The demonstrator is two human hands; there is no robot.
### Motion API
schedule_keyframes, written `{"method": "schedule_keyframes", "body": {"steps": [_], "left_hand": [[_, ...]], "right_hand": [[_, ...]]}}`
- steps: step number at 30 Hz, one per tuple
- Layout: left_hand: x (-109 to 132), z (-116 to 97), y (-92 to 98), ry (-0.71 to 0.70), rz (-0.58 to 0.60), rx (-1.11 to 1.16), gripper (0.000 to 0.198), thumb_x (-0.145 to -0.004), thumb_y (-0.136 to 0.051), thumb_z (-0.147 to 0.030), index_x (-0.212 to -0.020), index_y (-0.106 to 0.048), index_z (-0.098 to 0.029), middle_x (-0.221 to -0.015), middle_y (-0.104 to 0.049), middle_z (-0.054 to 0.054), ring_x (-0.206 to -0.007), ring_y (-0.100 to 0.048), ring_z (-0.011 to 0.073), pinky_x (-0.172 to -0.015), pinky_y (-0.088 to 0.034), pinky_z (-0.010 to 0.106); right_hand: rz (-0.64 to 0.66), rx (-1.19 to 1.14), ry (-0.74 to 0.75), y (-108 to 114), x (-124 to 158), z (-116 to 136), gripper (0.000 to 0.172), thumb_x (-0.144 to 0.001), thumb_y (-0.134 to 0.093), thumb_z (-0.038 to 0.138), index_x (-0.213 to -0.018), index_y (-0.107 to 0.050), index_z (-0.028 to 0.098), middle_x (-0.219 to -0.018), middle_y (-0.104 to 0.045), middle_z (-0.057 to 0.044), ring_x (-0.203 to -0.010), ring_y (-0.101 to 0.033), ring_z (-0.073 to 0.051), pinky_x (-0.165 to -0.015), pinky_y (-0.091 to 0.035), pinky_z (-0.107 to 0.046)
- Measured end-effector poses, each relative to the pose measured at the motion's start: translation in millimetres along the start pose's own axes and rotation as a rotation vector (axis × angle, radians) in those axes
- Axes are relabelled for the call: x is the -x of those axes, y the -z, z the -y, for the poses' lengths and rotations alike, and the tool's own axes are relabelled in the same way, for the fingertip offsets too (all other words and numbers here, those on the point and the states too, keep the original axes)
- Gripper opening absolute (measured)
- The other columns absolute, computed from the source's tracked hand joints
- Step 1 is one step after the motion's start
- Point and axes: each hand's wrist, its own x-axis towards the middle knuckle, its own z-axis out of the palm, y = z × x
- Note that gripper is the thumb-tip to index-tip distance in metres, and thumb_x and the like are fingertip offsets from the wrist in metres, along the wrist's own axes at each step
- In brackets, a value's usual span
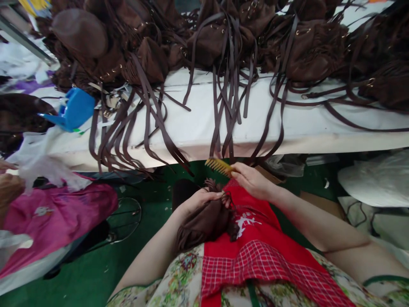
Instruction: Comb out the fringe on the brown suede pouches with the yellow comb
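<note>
My left hand (pixel 203 199) grips a brown suede bag (pixel 206 226) with fringe over my lap, its fingers closed around the gathered fringe (pixel 213 184). My right hand (pixel 252 180) is closed on the end of a yellow comb (pixel 219 166). The comb's teeth point down and left, just above the fringe and apart from it. Part of the bag lies hidden under my left hand and wrist. Behind the bag is my red apron (pixel 252 213) with a white print.
A white table (pixel 198 123) crosses in front, with several brown fringed bags (pixel 313 51) and long straps (pixel 228 94) hanging over its edge. A blue tape dispenser-like object (pixel 76 108) stands at left. Another person's hand (pixel 9 187) shows at the left edge beside pink cloth (pixel 64 217).
</note>
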Motion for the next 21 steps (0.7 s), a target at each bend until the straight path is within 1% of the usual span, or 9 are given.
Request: {"method": "schedule_keyframes", "body": {"steps": [3,6,8,10,12,15,17,19,21], "left_hand": [[-2,0,-3.0,0.009,-0.008,0.014,0.024,-0.075,-0.067,-0.036,-0.073,-0.07,-0.013,-0.075,-0.067,0.01,-0.074,-0.062,0.021,-0.078,-0.047,0.032],[-3,1,-5.8,0.037,0.071,0.015,0.028,-0.078,-0.064,-0.038,-0.075,-0.069,-0.011,-0.079,-0.068,0.011,-0.079,-0.063,0.022,-0.081,-0.046,0.033],[-2,2,-6.5,0.044,0.101,0.02,0.033,-0.082,-0.06,-0.04,-0.078,-0.069,-0.009,-0.08,-0.067,0.011,-0.078,-0.061,0.0204,-0.08,-0.045,0.032],[1,2,-7.7,0.039,0.086,0.008,0.035,-0.085,-0.057,-0.042,-0.078,-0.067,-0.009,-0.077,-0.064,0.009,-0.074,-0.059,0.0173,-0.076,-0.045,0.029],[4,2,-9.6,0.029,0.079,-0.02,0.035,-0.088,-0.054,-0.04,-0.077,-0.065,-0.009,-0.076,-0.062,0.008,-0.073,-0.057,0.0153,-0.074,-0.044,0.027],[7,1,-10.1,-0.005,0.036,-0.001,0.032,-0.088,-0.054,-0.037,-0.075,-0.064,-0.009,-0.075,-0.061,0.007,-0.075,-0.057,0.0151,-0.076,-0.043,0.027],[5,3,-6.6,-0.023,-0.021,0.04,0.029,-0.087,-0.055,-0.035,-0.074,-0.062,-0.01,-0.073,-0.061,0.007,-0.073,-0.057,0.0152,-0.075,-0.043,0.027],[2,7,-1.7,-0.05,-0.045,0.042,0.029,-0.087,-0.055,-0.035,-0.072,-0.061,-0.011,-0.073,-0.062,0.008,-0.072,-0.057,0.016,-0.074,-0.043,0.028],[-1,10,1.2,-0.073,-0.031,0.03,0.029,-0.086,-0.055,-0.036,-0.072,-0.061,-0.011,-0.073,-0.063,0.009,-0.073,-0.058,0.0176,-0.076,-0.043,0.03]], "right_hand": [[0.177,0.238,0.134,-16,16,8,0.03,-0.098,-0.03,0.026,-0.101,-0.058,0.015,-0.094,-0.06,-0.007,-0.083,-0.058,-0.016,-0.073,-0.044,-0.026],[0.274,0.485,0.109,-33,18,2,0.025,-0.096,-0.035,0.023,-0.099,-0.059,0.016,-0.092,-0.06,-0.008,-0.075,-0.059,-0.016,-0.063,-0.041,-0.025],[0.305,0.562,0.07,-42,14,-11,0.023,-0.095,-0.037,0.023,-0.097,-0.058,0.016,-0.092,-0.061,-0.008,-0.073,-0.06,-0.016,-0.06,-0.04,-0.025],[0.297,0.59,-0.004,-47,8,-29,0.025,-0.097,-0.035,0.027,-0.099,-0.058,0.016,-0.094,-0.062,-0.008,-0.076,-0.062,-0.018,-0.061,-0.039,-0.026],[0.285,0.585,-0.161,-48,3,-51,0.031,-0.098,-0.032,0.031,-0.097,-0.058,0.015,-0.093,-0.064,-0.009,-0.079,-0.063,-0.019,-0.064,-0.04,-0.027],[0.236,0.5,-0.348,-39,1,-70,0.036,-0.099,-0.031,0.033,-0.089,-0.059,0.014,-0.089,-0.066,-0.01,-0.082,-0.063,-0.019,-0.07,-0.042,-0.027],[0.12,0.398,-0.274,-28,5,-63,0.037,-0.1,-0.028,0.032,-0.088,-0.059,0.014,-0.088,-0.066,-0.009,-0.085,-0.061,-0.018,-0.075,-0.042,-0.027],[0.01,0.304,-0.103,-18,13,-42,0.038,-0.1,-0.025,0.032,-0.094,-0.058,0.015,-0.09,-0.064,-0.009,-0.086,-0.06,-0.017,-0.077,-0.043,-0.026],[0.021,0.291,0.056,-17,20,-18,0.037,-0.1,-0.025,0.032,-0.1,-0.058,0.015,-0.093,-0.064,-0.009,-0.085,-0.06,-0.017,-0.074,-0.044,-0.026]]}}
